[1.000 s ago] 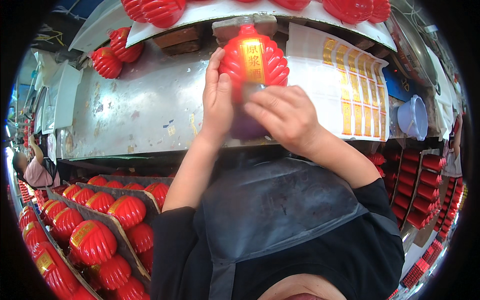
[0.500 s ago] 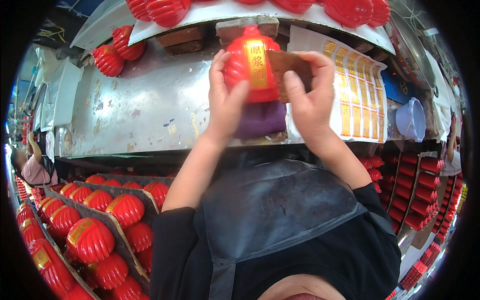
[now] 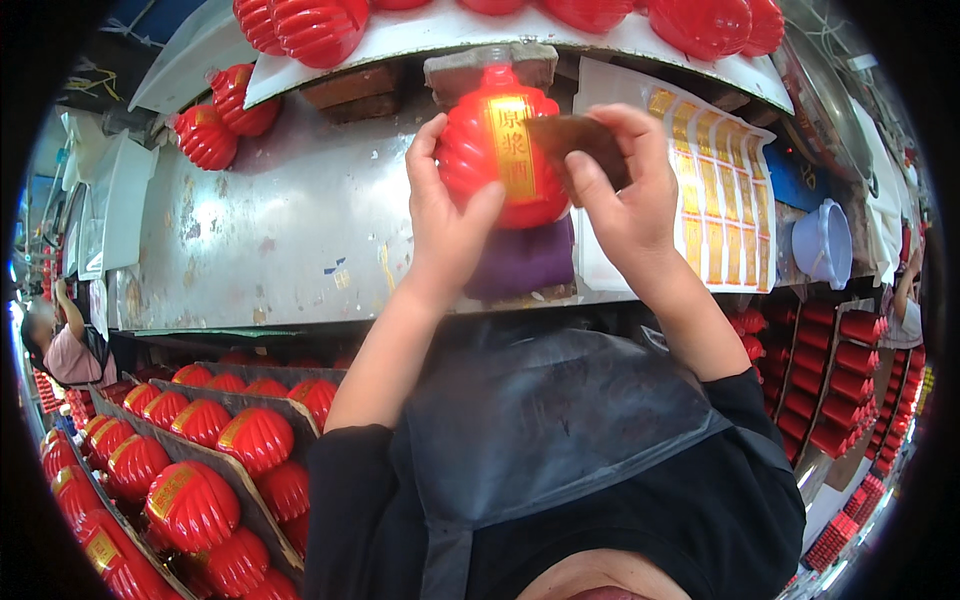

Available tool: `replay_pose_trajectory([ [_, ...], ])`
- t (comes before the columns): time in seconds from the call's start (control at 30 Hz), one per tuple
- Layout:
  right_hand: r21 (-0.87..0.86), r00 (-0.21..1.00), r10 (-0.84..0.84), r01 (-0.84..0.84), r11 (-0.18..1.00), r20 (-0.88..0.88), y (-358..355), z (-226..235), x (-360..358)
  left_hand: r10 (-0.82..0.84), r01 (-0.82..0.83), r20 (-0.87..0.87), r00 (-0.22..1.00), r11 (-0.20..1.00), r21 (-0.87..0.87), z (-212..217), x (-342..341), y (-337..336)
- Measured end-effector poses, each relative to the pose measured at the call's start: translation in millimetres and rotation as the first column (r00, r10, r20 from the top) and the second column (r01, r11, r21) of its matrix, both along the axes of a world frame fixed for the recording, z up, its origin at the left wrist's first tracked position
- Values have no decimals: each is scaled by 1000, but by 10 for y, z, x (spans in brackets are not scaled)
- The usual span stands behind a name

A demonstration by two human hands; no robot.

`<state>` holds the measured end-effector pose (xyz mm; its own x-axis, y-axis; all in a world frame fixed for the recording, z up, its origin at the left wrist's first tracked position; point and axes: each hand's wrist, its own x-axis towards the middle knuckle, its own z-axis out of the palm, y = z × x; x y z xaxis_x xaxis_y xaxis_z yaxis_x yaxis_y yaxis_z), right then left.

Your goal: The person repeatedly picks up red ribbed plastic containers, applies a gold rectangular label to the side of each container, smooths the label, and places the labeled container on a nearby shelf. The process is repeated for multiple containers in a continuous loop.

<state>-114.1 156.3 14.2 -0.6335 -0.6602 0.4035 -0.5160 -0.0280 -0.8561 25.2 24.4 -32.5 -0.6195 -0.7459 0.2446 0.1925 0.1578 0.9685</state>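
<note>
A ribbed red bottle (image 3: 463,150) with a clear neck rests on a folded purple cloth (image 3: 520,262), its neck end against a stone-like block (image 3: 440,78). Down its front runs a gold label (image 3: 516,150) with dark characters. My left hand (image 3: 445,215) curls round the bottle's left side, thumb on the front, fingers on the far side. Pinched in my right hand (image 3: 643,190) is a flat dark-brown piece (image 3: 590,148), like a scraper. Its edge meets the label's right side, near the upper part.
Label sheets (image 3: 720,190) lie right of the bottle, with a pale blue bucket (image 3: 822,243) beyond. A white shelf (image 3: 420,30) carries more red bottles. Two stand at the left of the metal table (image 3: 270,230). Racks of labelled bottles (image 3: 195,505) stand lower left; a person (image 3: 70,340) is far left.
The brown piece has tilted, and its edge has shifted left onto the label. The bottle and both hands sit slightly lower in view, as the view itself has moved a little.
</note>
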Motion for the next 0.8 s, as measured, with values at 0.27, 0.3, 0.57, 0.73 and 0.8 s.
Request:
replay_pose_trajectory([
  [0.27,-9,921,87,-98,995,-380,-449,334,-531,-10,31,153,988,990,-141,203,-212,-321],
  [0.3,-33,938,113,-131,991,-328,-471,386,-597,-36,55,174,984,993,-106,235,-242,-363],
  [0.57,331,943,331,-306,892,-19,-397,374,-559,-185,113,248,951,954,279,434,-435,-563],
  [0.73,352,930,333,-262,899,-157,-374,293,-519,-122,79,193,974,973,215,274,-440,-580],
  [0.8,356,928,336,-263,897,-161,-381,300,-517,-131,90,188,973,973,212,300,-427,-554],
])
